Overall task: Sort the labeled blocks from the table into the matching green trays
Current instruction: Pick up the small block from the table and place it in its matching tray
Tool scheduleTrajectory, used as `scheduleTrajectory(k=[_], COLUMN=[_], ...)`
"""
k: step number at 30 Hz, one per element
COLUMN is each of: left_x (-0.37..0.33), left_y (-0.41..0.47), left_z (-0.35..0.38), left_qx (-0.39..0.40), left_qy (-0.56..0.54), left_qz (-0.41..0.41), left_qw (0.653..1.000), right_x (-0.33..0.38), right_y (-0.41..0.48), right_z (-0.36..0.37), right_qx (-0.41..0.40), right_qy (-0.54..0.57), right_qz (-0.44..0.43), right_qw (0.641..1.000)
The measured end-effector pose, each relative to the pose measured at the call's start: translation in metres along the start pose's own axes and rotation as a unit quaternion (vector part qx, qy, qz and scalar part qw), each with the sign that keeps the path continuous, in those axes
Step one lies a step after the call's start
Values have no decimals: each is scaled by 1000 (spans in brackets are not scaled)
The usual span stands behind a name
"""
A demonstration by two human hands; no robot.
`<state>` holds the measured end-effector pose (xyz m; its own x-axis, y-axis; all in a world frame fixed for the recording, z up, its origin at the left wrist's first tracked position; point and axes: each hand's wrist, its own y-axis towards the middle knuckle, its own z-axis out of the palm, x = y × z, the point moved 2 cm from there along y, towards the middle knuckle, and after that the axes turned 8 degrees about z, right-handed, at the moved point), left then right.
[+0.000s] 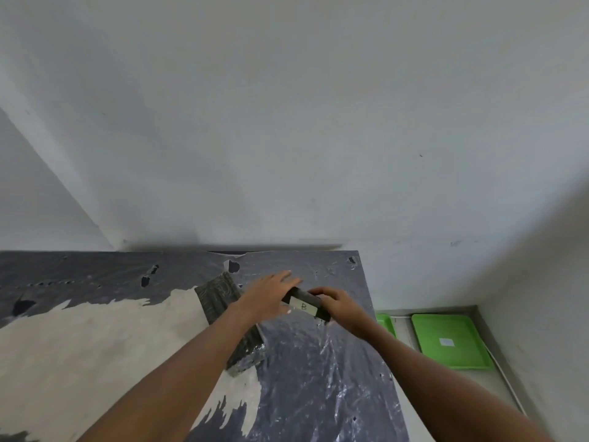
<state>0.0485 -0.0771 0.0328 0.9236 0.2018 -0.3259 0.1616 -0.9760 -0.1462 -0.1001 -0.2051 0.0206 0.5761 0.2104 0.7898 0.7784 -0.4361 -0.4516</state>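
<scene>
A dark block point(304, 302) with a pale label marked "B" is held between both hands above the far right part of the table point(318, 362). My left hand point(267, 296) presses its left end with fingers stretched out. My right hand point(339, 306) grips its right end. A second, longer dark block point(220, 301) lies on the table under my left forearm, partly hidden. On the floor to the right sits a green tray point(449, 341) with a small white label in its middle; a sliver of another green tray point(386, 323) shows beside the table edge.
The table has a torn dark plastic covering with a bare pale patch point(95, 346) on the left. White walls close in behind and to the right. The trays lie in a narrow floor strip between the table's right edge and the wall.
</scene>
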Motion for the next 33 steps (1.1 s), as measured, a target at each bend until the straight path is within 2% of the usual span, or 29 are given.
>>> scheduleTrajectory(k=[4,10,12,15,18,22,33], left_x=[-20,-37,-40,-43,-44,-51,-116], left_y=[8,7,6,4,1,0,-9], left_z=[-17,-36,-40,-43,-41,-33,44], left_qx=[-26,-43,-49,-55,-64,-99,-176], left_qy=[-90,-169,-187,-205,-218,-213,-200], left_qz=[29,35,27,17,8,12,-58], left_qw=[995,984,981,977,974,972,962], right_x=[16,17,18,17,16,16,-48], right_y=[-15,-28,-30,-33,-37,-49,-88], right_z=[-27,-54,-58,-55,-51,-50,-53], right_qx=[-5,-84,-134,-177,-212,-238,-195], right_qy=[37,-105,-217,-367,-409,-379,-405], right_qz=[-12,-105,-161,-218,-249,-264,-267], right_qw=[999,985,953,887,852,854,852])
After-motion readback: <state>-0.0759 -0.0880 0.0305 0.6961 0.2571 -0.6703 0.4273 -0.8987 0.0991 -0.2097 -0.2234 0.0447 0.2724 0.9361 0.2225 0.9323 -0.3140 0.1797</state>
